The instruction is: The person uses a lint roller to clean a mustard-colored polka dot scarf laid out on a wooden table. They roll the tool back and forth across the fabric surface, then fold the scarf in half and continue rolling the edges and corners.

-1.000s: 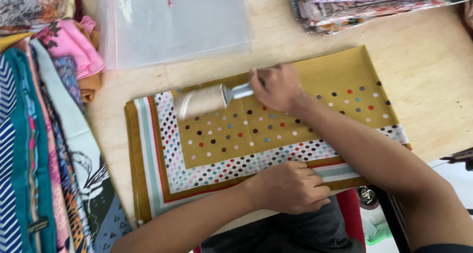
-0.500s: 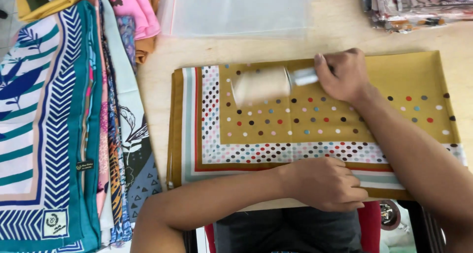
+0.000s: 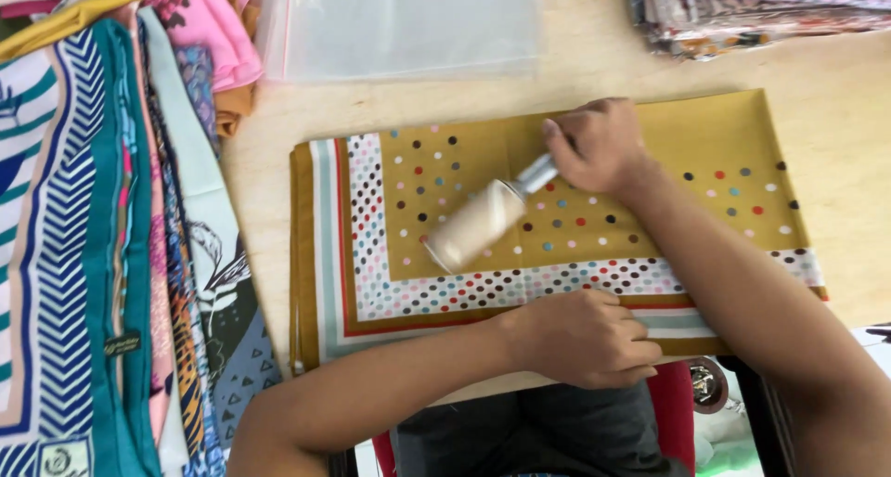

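1. Count: two hands, one lint roller, one folded mustard scarf, one clear plastic bag, two heaps of other fabric.
2. Right hand point(image 3: 597, 145), centre-right of the frame: fingers closed around the silver handle of the lint roller point(image 3: 475, 223). The cream roll head points down-left and lies on the scarf, blurred.
3. Left hand point(image 3: 585, 338), lower centre: fingers curled, knuckles up, pressing on the near border of the scarf at the table edge. It grips nothing separate.
4. Mustard scarf point(image 3: 436, 171): folded flat on the wooden table point(image 3: 863, 208) at the middle of the frame. Mustard field with coloured dots, a white dotted band, then red, grey and white stripes, mustard outer edge. Number of folded layers cannot be told.
5. Clear plastic bag point(image 3: 408, 22), top centre: flat, rectangular, a thin pink strip down its left edge. Top cut off by the frame; contents not discernible.
6. Fabric heap, left point(image 3: 83, 254): overlapping scarves, teal and white chevrons, pink, blue and orange prints. Individual count not possible; cut off at left and bottom.
7. Small dark label point(image 3: 122, 344), lower left, on the teal cloth: oblong, pale lettering too small to make out. A round emblem sits in the bottom left corner.
8. Fabric stack, top right point(image 3: 752, 13): folded patterned pieces, purple and mixed colours, cut off by the top edge; count unclear.
9. Below the table edge: dark trousers and red cloth, partly hidden by the arms.
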